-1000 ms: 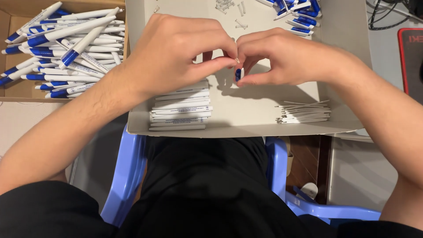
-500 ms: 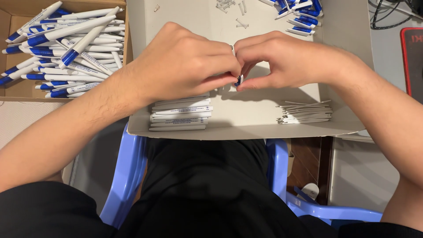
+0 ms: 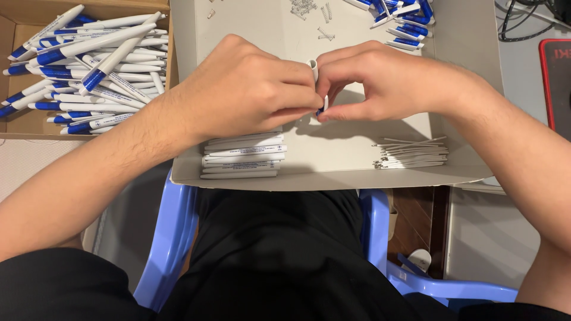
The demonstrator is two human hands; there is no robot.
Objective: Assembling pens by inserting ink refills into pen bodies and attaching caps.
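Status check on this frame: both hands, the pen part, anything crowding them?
Left hand and right hand both pinched on one white pen barrel, fingertips meeting. Held above grey tray. Nothing in the way; barrel stack and refill bundle lie below.

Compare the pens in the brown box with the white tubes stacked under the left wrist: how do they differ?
The pens have blue grips and lie crisscrossed in a loose heap; the white tubes show no blue grip and lie parallel in a neat stack. Both are long, slim and mostly white.

Over the grey tray (image 3: pixel 458 89), left hand (image 3: pixel 250 89) and right hand (image 3: pixel 386 80) pinch a white pen barrel (image 3: pixel 313 69) together.
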